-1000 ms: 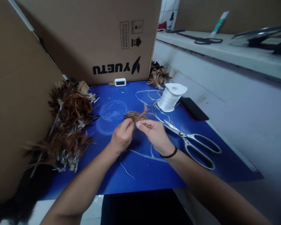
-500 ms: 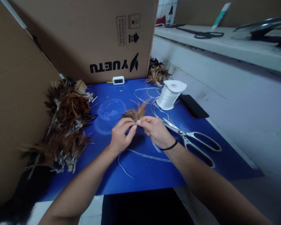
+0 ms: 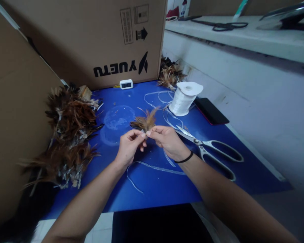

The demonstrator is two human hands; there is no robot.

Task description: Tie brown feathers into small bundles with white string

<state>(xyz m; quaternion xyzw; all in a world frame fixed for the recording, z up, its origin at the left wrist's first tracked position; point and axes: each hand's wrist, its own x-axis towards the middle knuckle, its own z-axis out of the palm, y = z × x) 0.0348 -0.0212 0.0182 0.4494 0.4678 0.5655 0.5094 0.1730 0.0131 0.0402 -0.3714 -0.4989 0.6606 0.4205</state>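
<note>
Above the blue mat (image 3: 152,189), my left hand (image 3: 128,147) and my right hand (image 3: 167,141) pinch the base of a small bundle of brown feathers (image 3: 144,122). The feather tips fan up and away from me. A white cord (image 3: 152,167) trails from under my hands across the mat toward me. My right wrist wears a black band. Metal scissors (image 3: 210,150) lie shut just right of my right hand.
A white spool of cord (image 3: 183,98) stands at the back right, beside a dark phone (image 3: 210,111). A heap of brown feathers (image 3: 68,131) lies on the left. A cardboard box (image 3: 98,37) stands behind, with a small white timer (image 3: 126,84) and more feathers (image 3: 169,74).
Both hands have lifted the feather bundle slightly and turned its tips more upright. My left fingers have shifted their pinch at its base. The view has tilted down a little.
</note>
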